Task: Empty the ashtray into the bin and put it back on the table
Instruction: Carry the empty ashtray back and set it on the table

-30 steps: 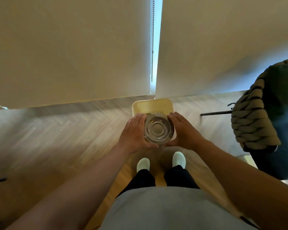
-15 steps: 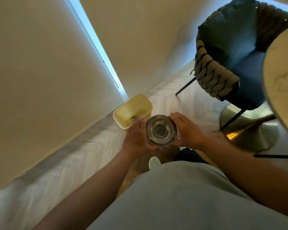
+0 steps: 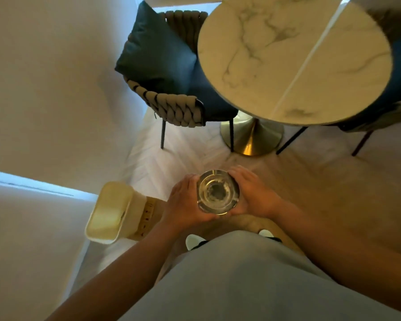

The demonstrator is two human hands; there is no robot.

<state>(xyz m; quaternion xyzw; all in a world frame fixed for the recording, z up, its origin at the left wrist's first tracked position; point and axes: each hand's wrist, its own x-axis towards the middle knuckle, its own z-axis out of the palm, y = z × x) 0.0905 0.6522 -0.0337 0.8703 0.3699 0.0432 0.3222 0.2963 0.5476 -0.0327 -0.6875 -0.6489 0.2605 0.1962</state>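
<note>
A round clear glass ashtray with a greyish residue at its bottom is held upright at waist height between both hands. My left hand grips its left side and my right hand grips its right side. The pale yellow bin stands on the floor to the lower left, beside the wall, with a little dark litter inside. The round white marble table on a gold pedestal is ahead and to the upper right, well beyond the ashtray.
A woven-rope chair with a dark blue cushion stands left of the table. A second chair shows at the right edge. The gold table base and thin chair legs stand on the herringbone wood floor. A beige wall fills the left.
The view has swung right, away from the bin: the bin moved from straight ahead to the lower left, and the table and chair came into view. Both hands kept their hold on the ashtray.
</note>
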